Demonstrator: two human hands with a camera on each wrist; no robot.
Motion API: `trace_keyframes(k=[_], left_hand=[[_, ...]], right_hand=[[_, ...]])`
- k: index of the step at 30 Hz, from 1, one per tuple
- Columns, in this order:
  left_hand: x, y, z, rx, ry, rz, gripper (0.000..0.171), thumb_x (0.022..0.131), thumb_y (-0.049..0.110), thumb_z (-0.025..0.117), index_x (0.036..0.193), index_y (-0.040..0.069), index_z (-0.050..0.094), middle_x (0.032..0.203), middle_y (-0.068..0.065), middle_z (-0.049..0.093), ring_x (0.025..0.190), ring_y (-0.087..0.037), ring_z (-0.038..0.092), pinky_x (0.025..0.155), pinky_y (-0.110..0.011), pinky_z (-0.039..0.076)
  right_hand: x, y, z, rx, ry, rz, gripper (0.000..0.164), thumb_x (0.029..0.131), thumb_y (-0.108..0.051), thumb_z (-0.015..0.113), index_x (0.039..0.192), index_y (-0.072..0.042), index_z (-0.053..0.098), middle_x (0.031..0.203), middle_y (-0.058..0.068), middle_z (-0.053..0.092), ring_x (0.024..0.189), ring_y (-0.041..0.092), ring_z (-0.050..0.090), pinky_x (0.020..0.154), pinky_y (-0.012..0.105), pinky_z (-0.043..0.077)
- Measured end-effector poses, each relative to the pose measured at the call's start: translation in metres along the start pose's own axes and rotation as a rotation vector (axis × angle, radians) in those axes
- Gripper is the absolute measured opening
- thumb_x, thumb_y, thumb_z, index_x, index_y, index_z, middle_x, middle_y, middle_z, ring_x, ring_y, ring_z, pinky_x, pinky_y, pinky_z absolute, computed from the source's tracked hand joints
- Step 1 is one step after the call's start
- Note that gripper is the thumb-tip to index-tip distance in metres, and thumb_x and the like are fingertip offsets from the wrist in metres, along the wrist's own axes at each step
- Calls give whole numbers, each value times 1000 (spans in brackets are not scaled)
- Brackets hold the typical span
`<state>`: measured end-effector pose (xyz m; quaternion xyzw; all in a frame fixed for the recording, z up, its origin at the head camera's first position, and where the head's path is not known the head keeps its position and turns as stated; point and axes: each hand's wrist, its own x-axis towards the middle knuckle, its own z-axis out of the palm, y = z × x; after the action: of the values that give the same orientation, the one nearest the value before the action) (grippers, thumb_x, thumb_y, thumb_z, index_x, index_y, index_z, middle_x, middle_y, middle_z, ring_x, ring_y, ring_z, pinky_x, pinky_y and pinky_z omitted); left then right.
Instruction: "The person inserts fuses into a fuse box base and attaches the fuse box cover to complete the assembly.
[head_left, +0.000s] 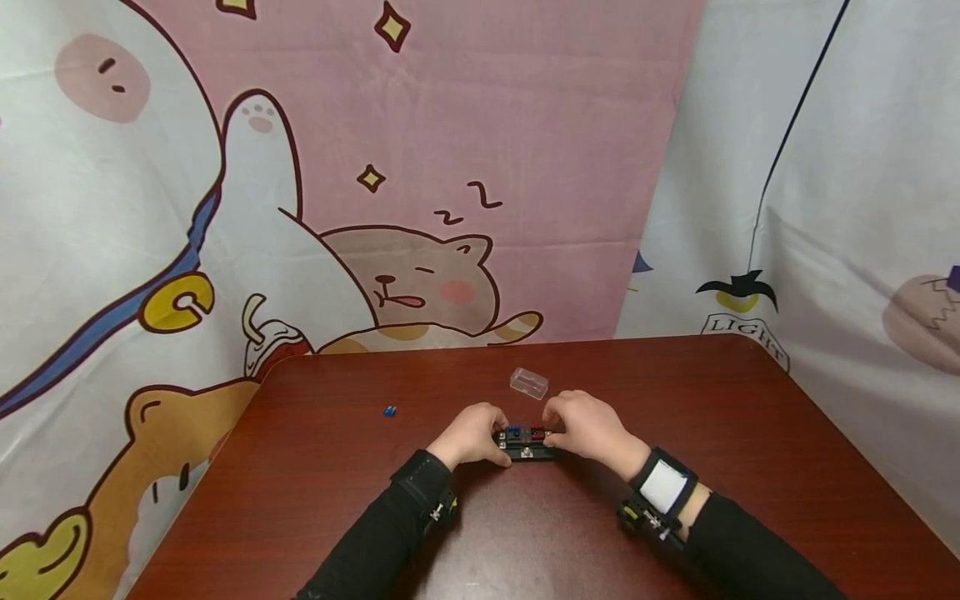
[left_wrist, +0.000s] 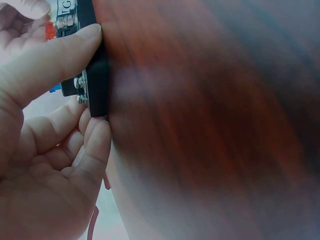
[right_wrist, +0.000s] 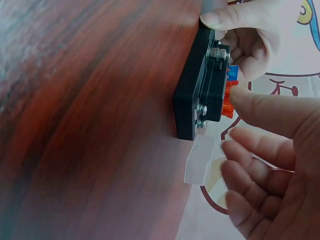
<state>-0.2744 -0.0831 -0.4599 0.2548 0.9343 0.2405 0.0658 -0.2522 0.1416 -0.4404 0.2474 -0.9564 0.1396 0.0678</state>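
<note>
A black fuse block with metal terminal screws rests on the table between both hands. Blue and red blade fuses stick up from its top. My left hand grips the block's left end, its thumb across the front side and its fingers at the end and behind. At the right end is my right hand; in the right wrist view its thumb presses on a red fuse while the other fingers stay loosely bent, apart from the block.
A clear plastic cover lies on the brown table behind the block. To the left sits a small loose blue piece, apparently fuses. A printed cloth hangs behind the table.
</note>
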Motion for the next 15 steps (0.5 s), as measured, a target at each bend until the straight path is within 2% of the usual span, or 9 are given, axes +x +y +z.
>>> trace_keyframes(k=[5,15], left_hand=[[0,0,0,-6,2,1,43,61,26,96,91,10,71,85,4,60,77,-11,54,76,-30,46],[0,0,0,-7,6,4,43,60,26,96,91,10,71,84,4,59,78,-11,54,76,-30,46]], right_hand=[[0,2,4,8,-71,42,37,70,-35,90,96,-16,72,88,-4,61,81,15,56,66,36,48],[0,5,9,47,-154,64,41,69,-38,90,97,-15,72,87,-5,58,78,13,51,66,37,46]])
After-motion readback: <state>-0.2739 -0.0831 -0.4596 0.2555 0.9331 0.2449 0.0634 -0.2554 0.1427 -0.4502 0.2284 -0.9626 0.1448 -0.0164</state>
